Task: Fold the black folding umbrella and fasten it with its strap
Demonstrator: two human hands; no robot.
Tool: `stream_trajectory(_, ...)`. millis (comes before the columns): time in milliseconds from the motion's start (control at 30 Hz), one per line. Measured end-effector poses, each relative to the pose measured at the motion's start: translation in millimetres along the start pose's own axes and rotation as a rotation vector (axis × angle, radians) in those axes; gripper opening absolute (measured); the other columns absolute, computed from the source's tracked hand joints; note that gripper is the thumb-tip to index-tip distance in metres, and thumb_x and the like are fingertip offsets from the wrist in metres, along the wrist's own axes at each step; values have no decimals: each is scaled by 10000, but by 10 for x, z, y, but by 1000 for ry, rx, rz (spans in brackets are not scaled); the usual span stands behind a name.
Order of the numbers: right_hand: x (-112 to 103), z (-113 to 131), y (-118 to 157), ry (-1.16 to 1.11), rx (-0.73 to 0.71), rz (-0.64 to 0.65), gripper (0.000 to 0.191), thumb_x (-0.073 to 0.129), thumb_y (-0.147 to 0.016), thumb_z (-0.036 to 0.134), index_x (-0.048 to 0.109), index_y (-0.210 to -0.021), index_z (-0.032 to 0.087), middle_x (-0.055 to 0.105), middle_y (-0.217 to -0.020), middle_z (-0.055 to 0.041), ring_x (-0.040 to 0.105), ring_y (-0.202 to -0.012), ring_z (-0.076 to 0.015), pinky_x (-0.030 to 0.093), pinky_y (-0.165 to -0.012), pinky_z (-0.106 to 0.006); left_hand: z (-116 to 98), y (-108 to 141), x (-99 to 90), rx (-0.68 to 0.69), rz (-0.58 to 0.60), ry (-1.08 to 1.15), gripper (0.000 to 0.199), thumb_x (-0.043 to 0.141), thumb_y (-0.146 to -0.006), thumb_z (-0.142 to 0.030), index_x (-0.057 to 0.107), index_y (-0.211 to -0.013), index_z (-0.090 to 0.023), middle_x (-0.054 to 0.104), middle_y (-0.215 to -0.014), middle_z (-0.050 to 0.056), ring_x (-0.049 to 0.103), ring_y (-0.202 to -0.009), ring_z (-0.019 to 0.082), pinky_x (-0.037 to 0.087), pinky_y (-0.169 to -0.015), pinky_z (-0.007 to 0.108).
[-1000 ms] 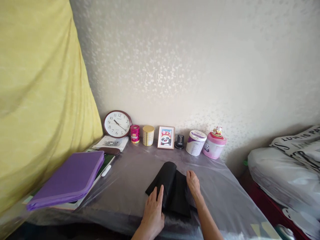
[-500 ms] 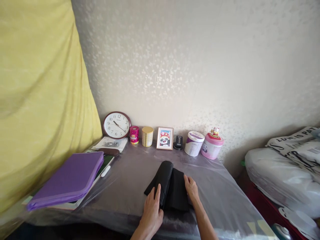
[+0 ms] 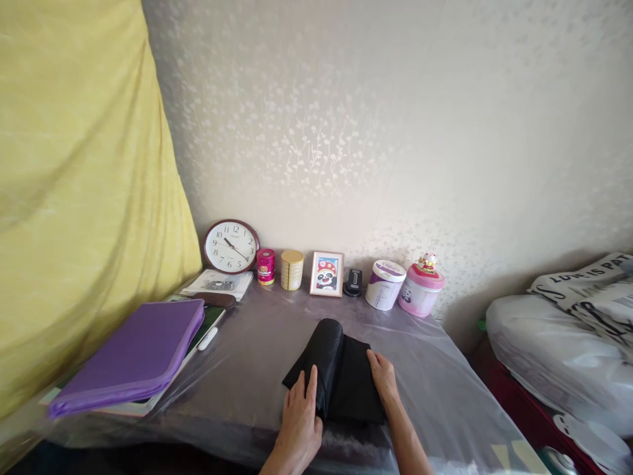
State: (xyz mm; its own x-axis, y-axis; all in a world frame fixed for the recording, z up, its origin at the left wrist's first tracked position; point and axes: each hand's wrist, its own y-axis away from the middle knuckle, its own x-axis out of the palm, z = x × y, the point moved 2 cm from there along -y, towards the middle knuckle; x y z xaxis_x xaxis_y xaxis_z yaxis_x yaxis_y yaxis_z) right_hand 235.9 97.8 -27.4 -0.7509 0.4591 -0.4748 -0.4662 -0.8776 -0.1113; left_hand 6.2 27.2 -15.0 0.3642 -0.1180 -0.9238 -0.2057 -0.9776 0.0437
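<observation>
The black roll [image 3: 328, 346] lies at the near side of the table [image 3: 435, 389], its far end toward the wall, and the two hands are apart, one to either side of it. The left hand [image 3: 298, 422] lies along its near left part, fingers extended over the black material, probably so it cannot turn; the thumb side is too hidden to tell whether it grips or only presses. The right hand [image 3: 383, 377] has the outer edge of the flap [image 3: 357, 382] between thumb and fingers, which seems meant to hold that side out flat and taut. The flap's near edge sits close to the table's front, where the plastic cover drops away, so there is little room toward the body. Forward, a broad stretch of plastic separates the roll from the picture [image 3: 327, 274] and the tubs [image 3: 386, 285], set back by the wall apparently to leave working space. Leftward, room ends at the white stick [image 3: 208, 338] and purple folder [image 3: 128, 343]; rightward, it runs from the hand to the table's slanting right edge.
</observation>
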Motion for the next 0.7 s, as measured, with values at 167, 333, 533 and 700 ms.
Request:
stream_trajectory(167,97,294,-19,-86,-51,34,470,446,-723,565,631,-632,143,597,-562,-16,530,-575,-171,383,-534,-249,-48,29,-52,-3,36,-30,886,419,-643,-36,10,-1415,-187,208,-1477,125,257,-1329,212,208,-1051,326)
stream_trajectory(333,273,633,-37,-74,-129,38,433,457,-727,527,649,-672,143,614,-601,-21,545,-602,-171,389,-537,-241,-67,28,-42,-6,39,-39,911,445,-623,-36,22,-1415,-188,175,-1485,132,227,-1341,236,192,-1060,346)
stream_trajectory(533,631,845,-58,99,-69,117,396,415,-809,398,637,-967,111,691,-827,-75,636,-720,-191,447,-576,-240,-7,-2,117,49,-44,2,911,470,-611,-85,53,-1419,-143,187,-1483,129,210,-1342,256,170,-1075,380)
stream_trajectory(700,822,916,-64,204,-85,148,364,433,-831,340,591,-1072,117,694,-948,-101,641,-894,-204,452,-711,-246,71,-22,231,84,-71,48,792,489,-616,-162,271,-1372,-70,188,-1478,151,220,-1330,296,157,-1082,411)
